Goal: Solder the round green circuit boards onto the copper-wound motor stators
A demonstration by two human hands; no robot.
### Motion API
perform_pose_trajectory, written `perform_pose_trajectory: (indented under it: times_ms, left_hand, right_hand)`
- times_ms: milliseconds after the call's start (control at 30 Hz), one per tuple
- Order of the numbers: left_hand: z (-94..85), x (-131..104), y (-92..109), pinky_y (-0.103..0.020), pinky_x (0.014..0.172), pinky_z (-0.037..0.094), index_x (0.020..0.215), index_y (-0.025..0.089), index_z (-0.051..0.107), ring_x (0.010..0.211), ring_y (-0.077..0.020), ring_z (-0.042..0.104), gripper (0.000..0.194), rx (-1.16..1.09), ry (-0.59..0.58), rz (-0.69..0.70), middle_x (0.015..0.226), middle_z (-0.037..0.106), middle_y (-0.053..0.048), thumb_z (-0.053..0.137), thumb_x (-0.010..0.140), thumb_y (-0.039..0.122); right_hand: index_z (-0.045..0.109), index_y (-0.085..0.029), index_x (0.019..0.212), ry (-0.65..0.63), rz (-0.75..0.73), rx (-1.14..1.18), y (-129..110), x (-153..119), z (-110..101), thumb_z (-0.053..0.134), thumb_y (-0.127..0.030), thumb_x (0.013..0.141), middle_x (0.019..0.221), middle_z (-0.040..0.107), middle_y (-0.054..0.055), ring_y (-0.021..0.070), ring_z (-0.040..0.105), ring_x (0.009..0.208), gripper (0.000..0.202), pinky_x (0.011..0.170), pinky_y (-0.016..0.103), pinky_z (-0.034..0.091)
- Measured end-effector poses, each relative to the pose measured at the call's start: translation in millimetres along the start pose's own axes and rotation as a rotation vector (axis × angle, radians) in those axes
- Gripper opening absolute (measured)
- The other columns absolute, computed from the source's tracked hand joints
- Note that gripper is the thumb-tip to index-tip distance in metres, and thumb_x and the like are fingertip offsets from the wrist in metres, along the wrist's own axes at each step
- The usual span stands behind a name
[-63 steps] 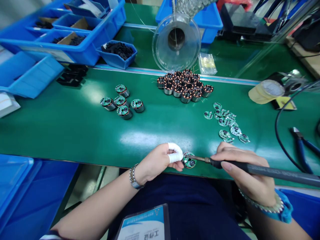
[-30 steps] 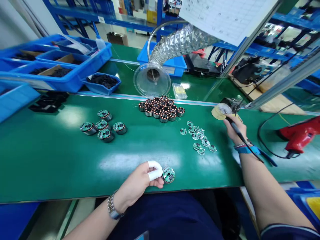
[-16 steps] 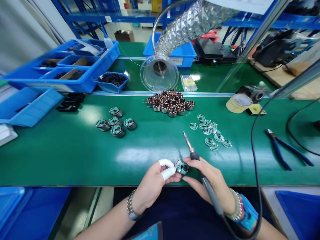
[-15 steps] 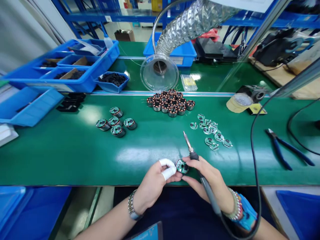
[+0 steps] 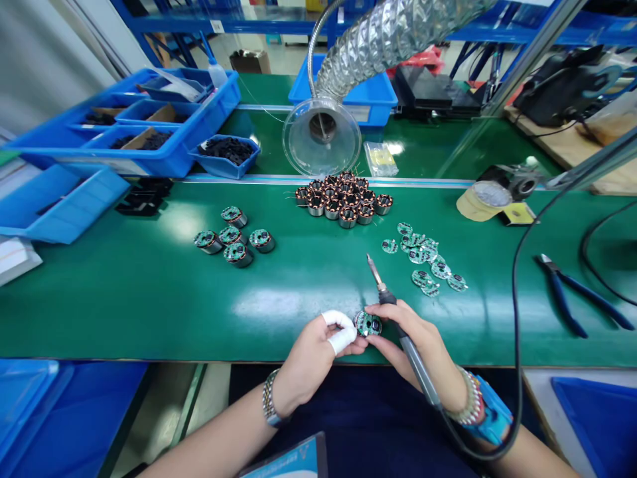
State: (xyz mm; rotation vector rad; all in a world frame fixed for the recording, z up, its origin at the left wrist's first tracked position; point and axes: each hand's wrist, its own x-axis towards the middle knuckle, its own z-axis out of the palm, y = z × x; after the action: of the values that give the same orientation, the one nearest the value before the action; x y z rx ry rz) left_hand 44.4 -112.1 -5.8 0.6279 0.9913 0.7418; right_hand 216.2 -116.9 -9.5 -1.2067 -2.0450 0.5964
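Observation:
My left hand [image 5: 318, 352], with white covers on thumb and forefinger, pinches the left side of a motor stator with a green circuit board [image 5: 369, 324] on top. On its other side, the thumb and forefinger of my right hand [image 5: 415, 345] touch the same part. That hand also grips a soldering iron [image 5: 405, 345], whose bare tip points up and away from the board. Further left stand several stators with boards fitted [image 5: 237, 253]. Bare copper-wound stators [image 5: 348, 199] are clustered ahead, and loose round circuit boards [image 5: 418, 255] lie to the right.
A clear fume hood [image 5: 322, 156] on a silver duct hangs over the back. Blue parts bins [image 5: 164, 159] fill the left rear. Cutting pliers [image 5: 572, 292] and a yellowish tub [image 5: 480, 202] are on the right. The iron's black cord [image 5: 516, 318] loops beside my right arm.
The circuit board on the held stator has turned a little between my fingers. The whole view has shifted slightly; both hands keep their hold.

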Motion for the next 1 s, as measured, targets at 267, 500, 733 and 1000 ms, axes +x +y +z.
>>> perform_pose_trajectory:
  times_ms: [267, 500, 733, 1000]
  left_hand:
    - [-0.8, 1, 0, -0.029, 0.076, 0.048, 0.075, 0.012, 0.054, 0.069, -0.0127, 0.061, 0.012, 0.018, -0.001, 0.002, 0.071, 0.062, -0.002, 0.063, 0.07, 0.018]
    - [-0.7, 4, 4, -0.031, 0.077, 0.048, 0.074, 0.011, 0.057, 0.072, -0.0144, 0.062, 0.008, 0.191, -0.01, -0.011, 0.072, 0.064, -0.005, 0.061, 0.071, 0.016]
    - [-9.5, 7, 15, -0.031, 0.074, 0.051, 0.072, 0.012, 0.055, 0.07, -0.0141, 0.063, 0.006, 0.376, -0.106, 0.011, 0.07, 0.063, -0.004, 0.054, 0.075, 0.018]
    - [-24.3, -1, 4, -0.034, 0.073, 0.052, 0.099, 0.014, 0.057, 0.082, -0.019, 0.061, 0.019, 1.45, -0.001, 0.858, 0.095, 0.062, -0.008, 0.048, 0.084, 0.022]
  right_hand:
    - [0.051, -0.019, 0.108, -0.007, -0.001, -0.021, 3, -2, -2, 0.06, -0.021, 0.077, 0.096, 0.06, 0.007, 0.0173, 0.058, 0.086, 0.033, 0.076, 0.03, 0.05]
    - [0.05, -0.02, 0.109, -0.027, -0.035, -0.04, 6, 0, -3, 0.059, -0.023, 0.078, 0.096, 0.061, 0.007, 0.0179, 0.059, 0.087, 0.033, 0.076, 0.032, 0.051]
    - [0.049, -0.02, 0.107, 0.006, -0.056, -0.053, 7, -2, 2, 0.059, -0.023, 0.078, 0.097, 0.062, 0.007, 0.0184, 0.059, 0.089, 0.031, 0.079, 0.034, 0.051]
    - [0.048, -0.02, 0.109, 0.025, -0.046, -0.036, 5, -3, 4, 0.06, -0.021, 0.077, 0.099, 0.062, 0.007, 0.0187, 0.057, 0.092, 0.034, 0.081, 0.035, 0.05]
